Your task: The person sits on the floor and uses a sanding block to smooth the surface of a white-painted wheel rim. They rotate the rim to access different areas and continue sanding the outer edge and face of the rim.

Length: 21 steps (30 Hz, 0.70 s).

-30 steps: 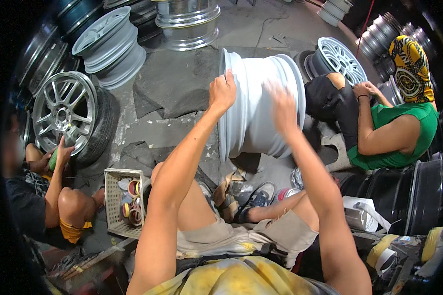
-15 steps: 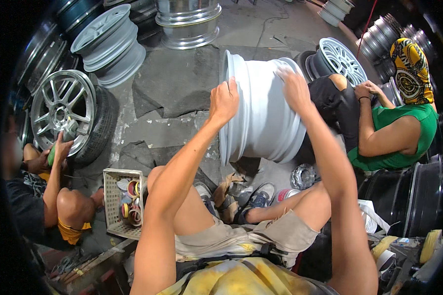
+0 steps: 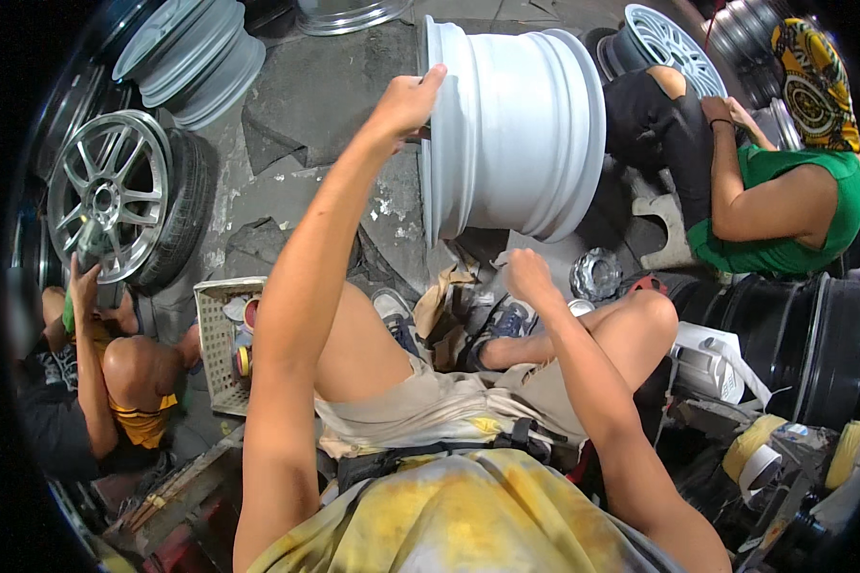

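A light grey wheel rim (image 3: 521, 134) lies on its side in front of me, its barrel toward me. My left hand (image 3: 409, 105) grips the rim's left edge, fingers curled behind the lip. Below the barrel, apart from it, my right hand (image 3: 529, 278) is closed above my right shoe (image 3: 508, 329). A small pale bit shows at its fingertips; I cannot make out what it is. Crumpled brown paper (image 3: 446, 301) lies between my feet. A clear, faceted round dish (image 3: 597, 274) stands to the right of my right hand.
A crate (image 3: 222, 358) with tape rolls stands at left. Beyond it a person (image 3: 86, 372) works at a silver wheel (image 3: 105, 199) leaning on a tyre. A person in green (image 3: 784, 196) sits at right near another rim (image 3: 674, 53). Dark rims (image 3: 784, 329) and tape (image 3: 753, 456) lie at lower right.
My right hand has left the rim's right side and come down toward my lap. My left hand stays at the left edge. The whole view has shifted, so the rim appears higher.
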{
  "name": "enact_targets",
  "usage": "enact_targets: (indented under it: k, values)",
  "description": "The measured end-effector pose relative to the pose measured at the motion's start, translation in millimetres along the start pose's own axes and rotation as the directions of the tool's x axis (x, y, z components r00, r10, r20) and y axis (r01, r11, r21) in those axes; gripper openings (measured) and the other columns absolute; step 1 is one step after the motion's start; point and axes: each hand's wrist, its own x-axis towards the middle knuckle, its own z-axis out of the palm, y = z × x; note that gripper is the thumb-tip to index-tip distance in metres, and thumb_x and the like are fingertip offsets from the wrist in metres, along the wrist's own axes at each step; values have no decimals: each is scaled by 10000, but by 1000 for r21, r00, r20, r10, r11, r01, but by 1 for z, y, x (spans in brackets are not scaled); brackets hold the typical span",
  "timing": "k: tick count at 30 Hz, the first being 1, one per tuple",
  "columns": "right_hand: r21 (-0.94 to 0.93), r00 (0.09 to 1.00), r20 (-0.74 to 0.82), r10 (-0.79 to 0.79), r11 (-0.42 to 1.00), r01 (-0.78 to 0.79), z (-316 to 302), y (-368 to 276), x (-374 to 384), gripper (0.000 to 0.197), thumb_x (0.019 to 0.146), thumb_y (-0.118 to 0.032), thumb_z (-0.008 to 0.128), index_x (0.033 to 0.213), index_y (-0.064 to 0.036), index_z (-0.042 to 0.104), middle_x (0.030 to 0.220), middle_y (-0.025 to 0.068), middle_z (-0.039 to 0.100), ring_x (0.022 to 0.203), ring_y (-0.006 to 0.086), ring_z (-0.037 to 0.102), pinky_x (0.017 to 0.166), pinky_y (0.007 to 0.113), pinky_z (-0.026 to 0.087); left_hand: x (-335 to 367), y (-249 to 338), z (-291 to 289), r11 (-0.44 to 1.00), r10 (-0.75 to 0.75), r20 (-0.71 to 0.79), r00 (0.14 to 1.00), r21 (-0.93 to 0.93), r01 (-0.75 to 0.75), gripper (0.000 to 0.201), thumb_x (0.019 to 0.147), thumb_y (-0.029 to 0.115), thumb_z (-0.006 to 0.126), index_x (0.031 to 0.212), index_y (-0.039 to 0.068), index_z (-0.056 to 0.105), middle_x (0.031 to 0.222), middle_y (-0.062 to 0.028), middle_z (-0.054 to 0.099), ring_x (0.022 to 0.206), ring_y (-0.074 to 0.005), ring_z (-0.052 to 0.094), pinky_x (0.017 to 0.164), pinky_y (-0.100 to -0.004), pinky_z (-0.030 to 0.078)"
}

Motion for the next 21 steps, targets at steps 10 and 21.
enact_targets:
  k: [10, 21]
  values:
    - [102, 991, 92, 95, 989, -104, 132, 16, 7, 257, 835, -160, 660, 1035, -10, 718, 1072, 266, 704, 1065, 444, 666, 935, 500, 534, -29, 2, -19, 994, 6, 135, 991, 104, -20, 479, 1028, 406, 597, 1014, -65, 686, 848, -86, 683, 749, -164, 672, 693, -306, 584]
    - [-132, 968, -185, 167, 972, -193, 205, 53, 16, 254, 742, -219, 718, 948, -71, 729, 1023, 169, 704, 1072, 387, 601, 917, 603, 438, -31, -15, -21, 987, 148, 17, 989, 64, -149, 399, 949, 251, 703, 1126, -106, 686, 904, -163, 745, 744, -171, 714, 643, -318, 594]
